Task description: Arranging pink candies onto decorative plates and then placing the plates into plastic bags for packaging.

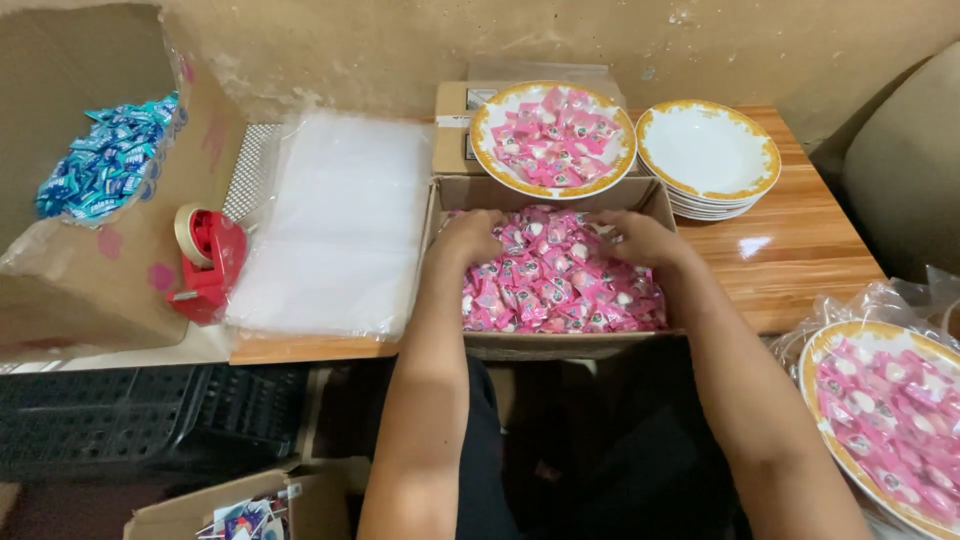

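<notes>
Both forearms reach up from the near edge, roughly parallel, into the box at the worktop's front lip. The left hand lies knuckles-up at the box's 10 o'clock corner, fingers curled down into the pink sweets; its grip is buried, so I cannot tell whether it is closed on any. The right hand mirrors it at 2 o'clock, fingers likewise sunk and hidden. The sweets fill the box between and below both hands.

At 9 o'clock of the box lie clear bags, then a red tape dispenser. At 12 o'clock a full plate overlaps the box's far wall. At 1 o'clock stand stacked empty plates, with bare wood to their near side. Another plate of sweets sits at 4 o'clock, off the worktop.
</notes>
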